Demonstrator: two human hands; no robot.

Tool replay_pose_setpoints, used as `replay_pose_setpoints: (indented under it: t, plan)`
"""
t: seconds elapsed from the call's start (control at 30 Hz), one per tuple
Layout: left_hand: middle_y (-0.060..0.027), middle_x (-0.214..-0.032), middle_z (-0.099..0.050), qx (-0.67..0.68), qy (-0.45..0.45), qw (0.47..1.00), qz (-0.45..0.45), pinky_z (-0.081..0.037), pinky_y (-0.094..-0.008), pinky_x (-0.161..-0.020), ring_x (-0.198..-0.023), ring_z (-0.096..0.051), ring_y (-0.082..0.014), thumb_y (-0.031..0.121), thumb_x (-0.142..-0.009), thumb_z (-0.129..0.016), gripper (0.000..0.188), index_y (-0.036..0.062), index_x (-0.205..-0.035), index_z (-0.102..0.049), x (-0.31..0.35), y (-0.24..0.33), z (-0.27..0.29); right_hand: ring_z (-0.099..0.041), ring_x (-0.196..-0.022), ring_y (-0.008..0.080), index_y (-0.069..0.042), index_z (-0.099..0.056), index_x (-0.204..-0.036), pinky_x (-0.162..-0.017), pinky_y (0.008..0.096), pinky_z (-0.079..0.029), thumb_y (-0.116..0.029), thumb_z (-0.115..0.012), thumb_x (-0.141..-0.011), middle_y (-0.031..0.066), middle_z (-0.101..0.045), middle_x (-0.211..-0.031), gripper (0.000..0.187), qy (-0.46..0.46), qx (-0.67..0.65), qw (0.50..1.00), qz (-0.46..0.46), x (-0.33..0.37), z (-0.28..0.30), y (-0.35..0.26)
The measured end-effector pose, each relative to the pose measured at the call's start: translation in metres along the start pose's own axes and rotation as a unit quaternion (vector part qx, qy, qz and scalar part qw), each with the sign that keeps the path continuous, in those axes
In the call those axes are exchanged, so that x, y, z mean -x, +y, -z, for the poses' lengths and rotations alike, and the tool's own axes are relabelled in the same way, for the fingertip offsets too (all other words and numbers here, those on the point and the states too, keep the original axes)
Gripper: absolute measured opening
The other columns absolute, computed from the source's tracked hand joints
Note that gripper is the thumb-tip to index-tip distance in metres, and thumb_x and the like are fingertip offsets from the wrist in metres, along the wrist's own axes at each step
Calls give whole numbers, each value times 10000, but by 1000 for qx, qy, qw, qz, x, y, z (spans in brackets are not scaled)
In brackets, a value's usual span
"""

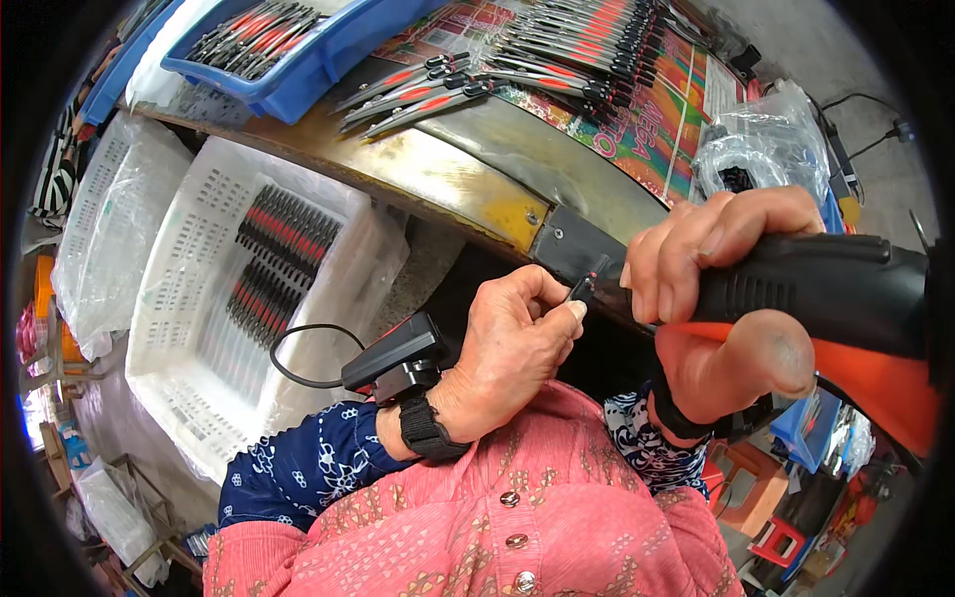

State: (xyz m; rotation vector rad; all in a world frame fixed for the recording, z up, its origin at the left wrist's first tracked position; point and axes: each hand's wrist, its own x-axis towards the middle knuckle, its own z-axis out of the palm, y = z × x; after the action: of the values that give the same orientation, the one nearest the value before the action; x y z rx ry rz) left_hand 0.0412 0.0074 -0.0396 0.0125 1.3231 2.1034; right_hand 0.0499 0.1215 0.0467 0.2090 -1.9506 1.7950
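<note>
My left hand (524, 323) is closed in a pinch, with a small dark piece (581, 290) between thumb and fingertips. Most of that piece is hidden by the fingers, so its kind is unclear. My right hand (731, 264) wraps round a black-and-orange hand-held power tool (826, 289), its thumb pointing toward me. The tool's narrow front end points left to the pinched piece; whether they touch cannot be made out. Both hands are just off the near edge of the metal-topped bench (468, 179), beside a dark metal block (577, 244) fixed there.
Slim grey-and-orange pieces (423, 95) with black ends lie on the bench, with a larger stack (587, 50) behind. A blue tray (298, 85) holds more. Left below stands a white perforated crate (189, 328) with rows of black-and-red pieces. A clear plastic bag (766, 134) lies at right.
</note>
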Motion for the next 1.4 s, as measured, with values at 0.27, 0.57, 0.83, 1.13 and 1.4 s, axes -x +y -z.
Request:
replay_pose_setpoints:
  t: [0.27,0.57,0.83,1.13,1.4]
  plan:
    - [-18,-630,-552,-21,9,1000,-6,-364,-199,-421,-502,-472,-42,26,-847,-577,89,-16,-787,-526,-1,0,-1,-449,-456,119,-30,-407,-919,-474,268,-416,-703,-613,-674,24,-450,-608,745,-13,3,1000,-20,-3,-1,-1]
    - [-21,-621,-553,-30,10,999,-26,-371,-204,-419,-496,-477,-47,27,-839,-578,93,-17,-776,-527,-1,-3,0,-447,-458,124,-34,-404,-924,-477,273,-417,-693,-625,-671,28,-453,-616,740,20,-1,1000,-13,0,-5,0]
    - [-32,-617,-560,-46,-4,998,-52,-389,-216,-404,-473,-500,-69,32,-835,-577,85,-24,-788,-534,-2,-5,3,-465,-492,138,-28,-416,-936,-516,288,-422,-566,-715,-699,37,-467,-619,660,-31,2,999,21,-1,1,1]
    - [-43,-680,-583,-177,-16,981,-81,-411,-198,-427,-521,-536,-74,47,-830,-610,169,-20,-955,-517,5,12,13,-495,-520,158,-34,-429,-953,-541,300,-434,-554,-709,-695,39,-478,-630,644,-15,-138,989,47,12,13,-4]
    - [-110,-756,-621,-470,127,756,-438,-446,-291,-546,-563,-562,-153,12,-722,-644,191,-24,-903,-593,-46,70,47,-485,-479,148,-47,-420,-922,-520,298,-439,-623,-697,-679,21,-475,-601,684,35,-79,994,62,18,29,-11]
